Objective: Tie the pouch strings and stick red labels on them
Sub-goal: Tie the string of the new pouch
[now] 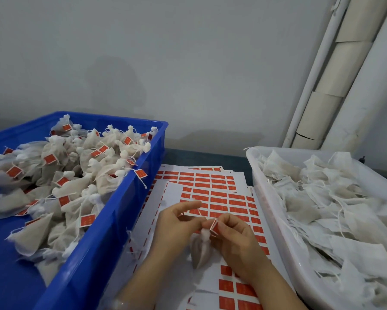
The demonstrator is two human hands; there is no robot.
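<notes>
hanging above the label sheets (174, 194), the pouch (199, 249) is pinched at its neck by the left hand (176, 222) — judged soft, light, best gripped there — and a red label (214, 227) by the right hand (235, 238).

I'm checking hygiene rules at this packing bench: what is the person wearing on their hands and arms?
No gloves: the left hand and right hand are bare, and no sleeve shows on either arm up to the frame's edge. No ring is visible. A pale, glossy band, perhaps a bracelet, circles the left arm near the bottom edge, but it is too blurred to identify.
</notes>
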